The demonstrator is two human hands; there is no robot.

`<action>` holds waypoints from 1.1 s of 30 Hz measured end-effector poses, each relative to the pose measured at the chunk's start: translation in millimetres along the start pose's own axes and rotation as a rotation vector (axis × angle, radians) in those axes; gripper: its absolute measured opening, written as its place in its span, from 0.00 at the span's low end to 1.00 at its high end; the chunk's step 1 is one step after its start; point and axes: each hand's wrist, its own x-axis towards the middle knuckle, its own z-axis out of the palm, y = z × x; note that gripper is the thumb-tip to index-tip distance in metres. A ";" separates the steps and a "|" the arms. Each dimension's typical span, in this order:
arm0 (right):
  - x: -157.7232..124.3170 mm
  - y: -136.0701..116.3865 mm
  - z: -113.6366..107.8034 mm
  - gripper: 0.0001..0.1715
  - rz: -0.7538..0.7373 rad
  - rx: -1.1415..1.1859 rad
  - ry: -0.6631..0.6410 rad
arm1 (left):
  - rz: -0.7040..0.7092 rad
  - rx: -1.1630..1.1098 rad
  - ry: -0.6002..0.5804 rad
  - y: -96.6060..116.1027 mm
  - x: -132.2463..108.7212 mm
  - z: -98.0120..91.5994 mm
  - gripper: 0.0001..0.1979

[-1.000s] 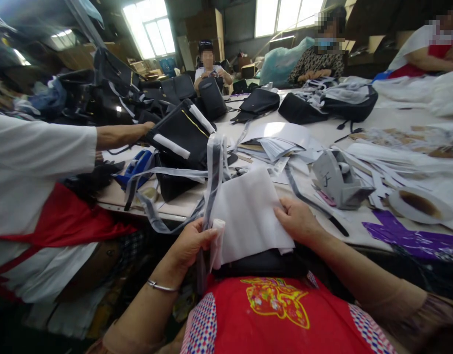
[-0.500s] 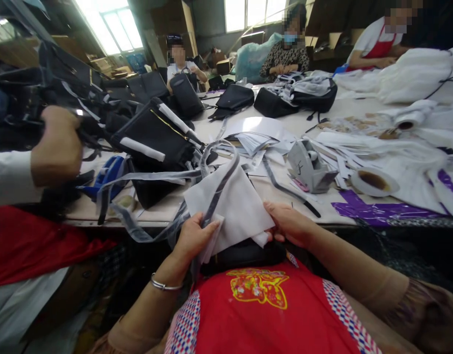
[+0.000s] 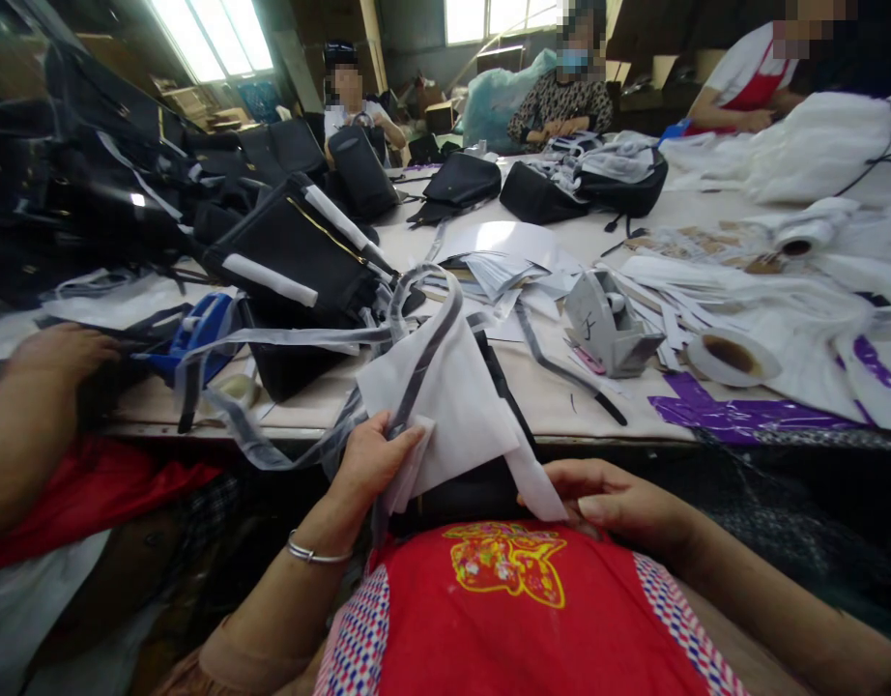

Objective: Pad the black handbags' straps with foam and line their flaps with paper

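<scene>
My left hand [image 3: 373, 462] is closed on the edge of a white foam sheet [image 3: 460, 406] and a grey plastic-covered strap [image 3: 416, 372] that loops up over it. The sheet drapes over a black bag [image 3: 460, 493] lying on my lap, against my red apron [image 3: 518, 609]. My right hand [image 3: 612, 503] lies low by the sheet's lower right corner, fingers curled together near the bag's edge; whether it grips anything is unclear.
A person at my left rests a hand [image 3: 58, 353] on the table edge. Black bags [image 3: 293, 256] pile up on the left. A grey tape dispenser [image 3: 605, 324], a tape roll [image 3: 732, 356], paper strips and purple tape [image 3: 735, 416] lie to the right. Several people sit across the table.
My right hand has slid down off the sheet's right side to its lower corner. The sheet now hangs more steeply. The neighbour's arm has dropped from the bags to the table edge.
</scene>
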 end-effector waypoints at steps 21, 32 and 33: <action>56.0 -11.9 4.4 0.21 -0.070 -1.177 0.680 | 0.015 -0.012 0.108 -21.1 1.9 -42.0 0.19; 47.2 -0.7 6.4 0.28 0.138 -1.295 0.594 | -0.043 0.073 0.205 -38.9 16.4 -37.4 0.22; 50.4 -0.8 3.5 0.26 0.128 -1.265 0.624 | -0.054 0.078 0.203 -41.3 16.9 -38.3 0.22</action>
